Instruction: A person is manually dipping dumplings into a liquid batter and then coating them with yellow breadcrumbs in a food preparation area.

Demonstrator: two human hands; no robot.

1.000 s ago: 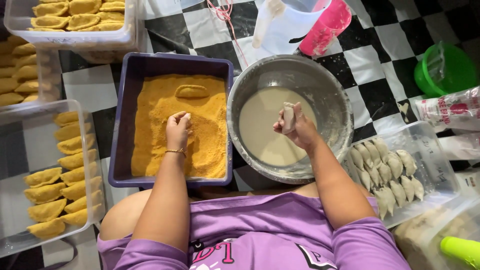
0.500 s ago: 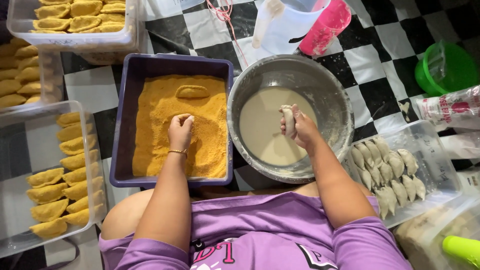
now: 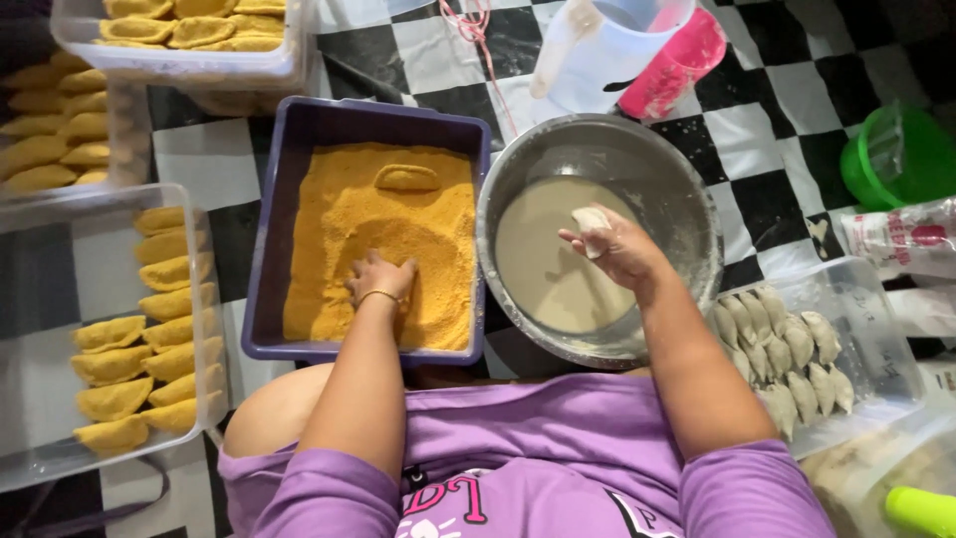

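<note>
My right hand (image 3: pixel 617 249) holds a pale, batter-wet dumpling (image 3: pixel 592 220) above the metal bowl (image 3: pixel 687 189) of whitish batter. My left hand (image 3: pixel 378 279) presses palm-down into the orange breadcrumbs in the purple tray (image 3: pixel 299 159); its fingers are partly buried, and whether it holds anything cannot be seen. One crumb-coated dumpling (image 3: pixel 406 178) lies at the tray's far end.
A clear tray (image 3: pixel 40 399) of coated yellow dumplings sits at left, more filled trays (image 3: pixel 179 40) behind. A clear container (image 3: pixel 866 309) of raw pale dumplings is at right. A white jug (image 3: pixel 607 55), a pink item, a green tub (image 3: pixel 896 159) lie on the checkered floor.
My right hand has moved the dumpling slightly left and lower over the batter. My left hand has slid a little nearer in the crumbs and flattened.
</note>
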